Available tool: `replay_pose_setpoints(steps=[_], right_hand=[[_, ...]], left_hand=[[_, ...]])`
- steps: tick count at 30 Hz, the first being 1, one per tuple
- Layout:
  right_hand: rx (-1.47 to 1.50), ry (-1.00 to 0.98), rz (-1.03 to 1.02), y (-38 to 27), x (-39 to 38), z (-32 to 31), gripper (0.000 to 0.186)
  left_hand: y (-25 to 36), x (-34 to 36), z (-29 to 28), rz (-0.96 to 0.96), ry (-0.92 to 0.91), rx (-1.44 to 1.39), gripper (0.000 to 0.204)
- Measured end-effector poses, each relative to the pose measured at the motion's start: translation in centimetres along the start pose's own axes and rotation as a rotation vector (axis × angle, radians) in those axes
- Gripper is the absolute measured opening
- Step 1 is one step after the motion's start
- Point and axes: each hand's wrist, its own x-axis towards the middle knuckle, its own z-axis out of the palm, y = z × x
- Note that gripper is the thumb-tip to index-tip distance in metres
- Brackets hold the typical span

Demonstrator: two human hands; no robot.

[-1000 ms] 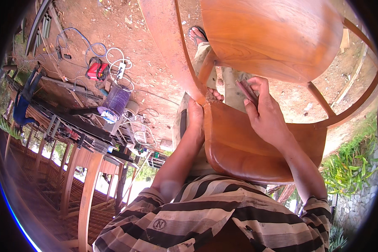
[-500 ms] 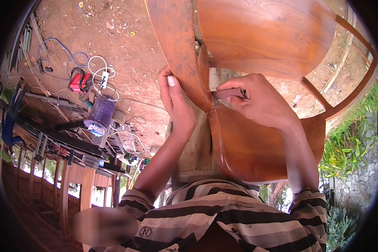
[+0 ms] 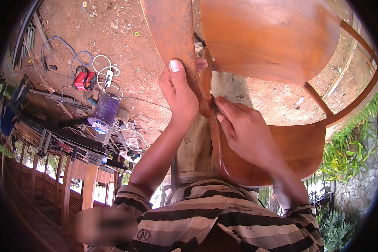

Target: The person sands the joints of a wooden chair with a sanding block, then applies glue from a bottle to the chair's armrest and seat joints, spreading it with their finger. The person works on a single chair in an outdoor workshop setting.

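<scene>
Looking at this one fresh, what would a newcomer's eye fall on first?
Most likely the glossy brown wooden chair, which fills much of the picture's upper middle and right. Next come the left hand gripping the chair's arm and the right hand by the joint lower down. Toward the left, a red machine and a purple cylinder stand out against the dirt ground.

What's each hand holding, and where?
The left hand holds the armrest just ahead of the backrest joint. The right hand is at that joint; any hold is hidden.
</scene>
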Motion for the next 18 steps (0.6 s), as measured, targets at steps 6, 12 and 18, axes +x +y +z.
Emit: replay_pose_setpoints(steps=[6, 12, 18], right_hand=[[-0.076, 0.085, -0.057, -0.6, -2.2, 1.2, 0.041], [-0.129, 0.094, -0.105, -1.2, -3.3, 1.7, 0.041], [-0.151, 0.201, -0.095, -0.9, -3.2, 2.7, 0.039]], left_hand=[[0.1, -0.1, -0.3, 0.003, -0.016, 0.061, 0.074], [-0.3, 0.2, -0.2, 0.013, -0.014, 0.067, 0.076], [-0.1, 0.0, 0.0, 0.000, 0.008, 0.030, 0.076]])
